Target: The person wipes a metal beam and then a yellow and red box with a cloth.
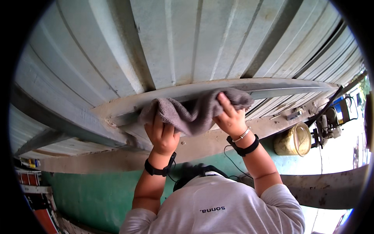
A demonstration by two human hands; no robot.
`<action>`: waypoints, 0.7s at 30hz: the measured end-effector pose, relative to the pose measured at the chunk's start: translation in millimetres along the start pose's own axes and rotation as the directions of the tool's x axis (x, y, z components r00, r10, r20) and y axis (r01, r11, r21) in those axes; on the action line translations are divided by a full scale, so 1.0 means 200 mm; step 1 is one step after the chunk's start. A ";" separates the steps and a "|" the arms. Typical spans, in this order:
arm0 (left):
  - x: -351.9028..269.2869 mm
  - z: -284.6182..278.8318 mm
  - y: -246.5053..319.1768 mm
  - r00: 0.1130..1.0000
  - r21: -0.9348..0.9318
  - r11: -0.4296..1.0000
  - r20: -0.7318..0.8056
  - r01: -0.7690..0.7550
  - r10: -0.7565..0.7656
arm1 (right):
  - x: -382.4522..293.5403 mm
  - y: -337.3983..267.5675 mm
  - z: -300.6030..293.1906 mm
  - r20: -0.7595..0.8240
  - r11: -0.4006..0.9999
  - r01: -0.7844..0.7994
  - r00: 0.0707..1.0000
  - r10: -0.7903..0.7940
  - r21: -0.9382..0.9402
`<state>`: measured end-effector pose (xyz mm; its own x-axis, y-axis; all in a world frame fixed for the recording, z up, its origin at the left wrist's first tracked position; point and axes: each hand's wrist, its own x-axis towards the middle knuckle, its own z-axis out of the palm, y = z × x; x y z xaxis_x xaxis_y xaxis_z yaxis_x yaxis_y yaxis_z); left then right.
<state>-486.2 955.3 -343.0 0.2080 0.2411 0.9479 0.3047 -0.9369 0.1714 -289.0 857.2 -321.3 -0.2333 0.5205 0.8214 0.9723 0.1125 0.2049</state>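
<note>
A grey-brown towelling cloth (190,118) spans both hands, bunched in folds with a sag in its middle. My left hand (163,139) grips its left end, the fingers partly hidden in the fabric. At the right end, my right hand (232,120) holds the cloth with the thumb hidden and one finger stretched along the top. The cloth lies against a horizontal metal rail (274,93) that runs across a ribbed sheet-metal wall (181,38). Part of the rail is covered by the cloth. Each wrist wears a black strap, and the right one also has a bangle.
A diagonal metal brace (96,131) meets the rail at left. Below runs a concrete ledge (87,161) above a green floor (84,193). At right stand a dirty yellowish bucket (293,140) and a dark machine (328,122). A thin black cable (233,162) hangs near my right forearm.
</note>
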 end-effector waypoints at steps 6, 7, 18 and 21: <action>-0.07 0.01 0.02 0.996 0.178 0.984 0.083 0.005 -0.020 | 0.00 -0.02 -0.05 -0.003 0.983 -0.182 0.983 0.182 -0.017; -0.07 0.02 0.01 0.995 0.199 0.980 0.103 -0.007 -0.014 | 0.02 -0.03 -0.05 -0.005 0.981 -0.192 0.981 0.192 -0.001; -0.09 0.11 -0.05 0.987 0.423 0.892 0.082 -0.163 0.141 | -0.07 0.02 -0.02 -0.054 0.991 -0.135 0.989 0.136 0.016; -0.08 0.10 -0.04 0.984 0.503 0.845 0.102 -0.179 0.148 | -0.09 0.08 -0.05 0.023 0.997 -0.072 0.997 0.072 -0.002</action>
<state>-472.6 964.4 -365.3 0.3446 0.1248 0.9304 0.6881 -0.7078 -0.1599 -270.0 842.1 -327.4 -0.1625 0.5464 0.8216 0.9865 0.0729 0.1466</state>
